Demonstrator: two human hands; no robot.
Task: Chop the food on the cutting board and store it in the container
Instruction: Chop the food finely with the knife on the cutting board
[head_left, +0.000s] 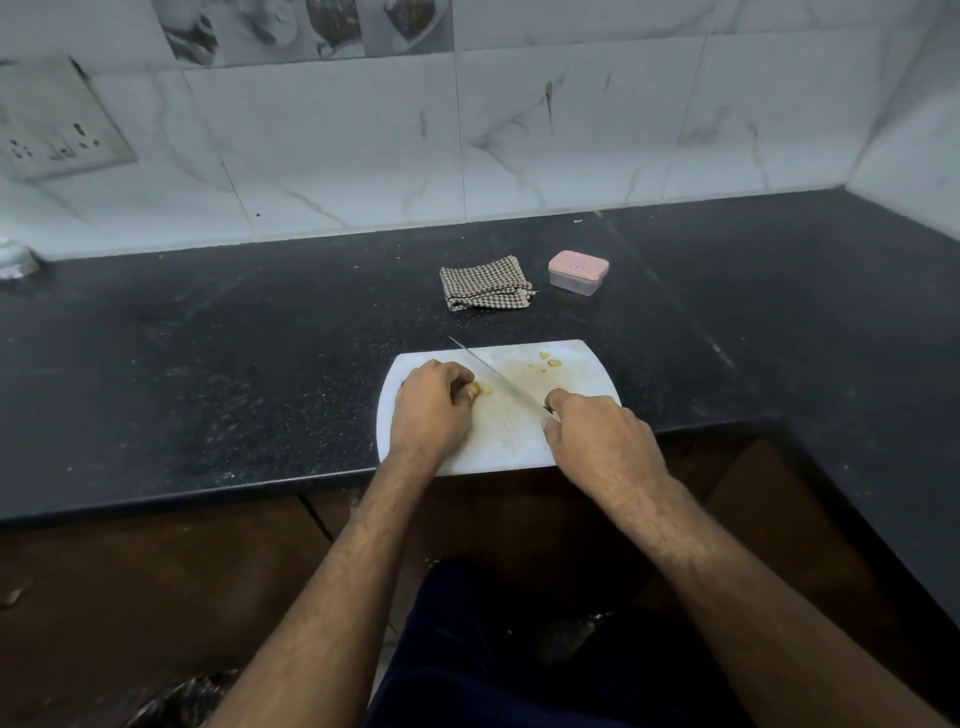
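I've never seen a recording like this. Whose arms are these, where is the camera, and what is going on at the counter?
There is no machine here: these are a person's two bare arms, filmed by one wide-angle camera worn on the head, looking forward and down.

On the dark counter lies a white cutting board. The left hand holds a small yellowish piece of food steady with its fingers curled around it. The right hand grips a knife by the handle; the blade runs diagonally across the board, close beside the held piece. A few cut bits lie at the board's far side.

Farther back sit a folded checked cloth and a small clear container with its pink lid on, nothing visible inside yet. Behind is a tiled wall with a socket panel.
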